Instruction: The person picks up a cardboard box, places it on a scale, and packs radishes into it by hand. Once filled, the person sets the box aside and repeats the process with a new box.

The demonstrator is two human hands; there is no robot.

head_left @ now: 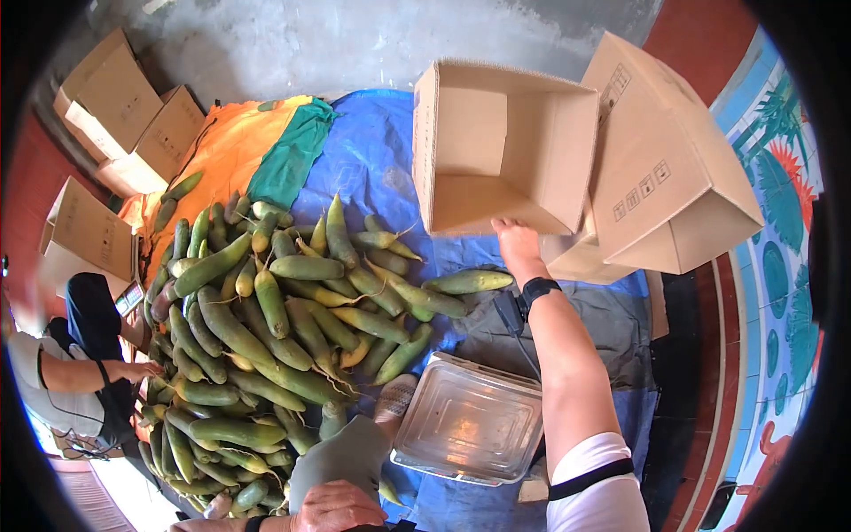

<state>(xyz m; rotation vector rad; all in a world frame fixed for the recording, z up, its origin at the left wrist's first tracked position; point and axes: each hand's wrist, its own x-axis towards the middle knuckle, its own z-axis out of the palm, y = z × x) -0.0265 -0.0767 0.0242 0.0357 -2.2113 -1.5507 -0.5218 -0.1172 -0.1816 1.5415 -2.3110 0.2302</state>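
Left hand (pixel 337 507) on the knee (pixel 346 457); whether its fingers are apart cannot be told. Tub (pixel 470 421) on the near side of the right fingers, vegetables (pixel 297 328) to their left. Right hand (pixel 521 250), the nearer to the open box (pixel 425 151): fingers clamped on its near rim. The box extends beyond them, its depth running away; long axis indeterminate.

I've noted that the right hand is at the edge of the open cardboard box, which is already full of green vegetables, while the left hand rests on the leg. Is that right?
Not quite: the head view shows the open cardboard box empty, not full of green vegetables. The right hand is at its edge and the left hand rests on the leg.
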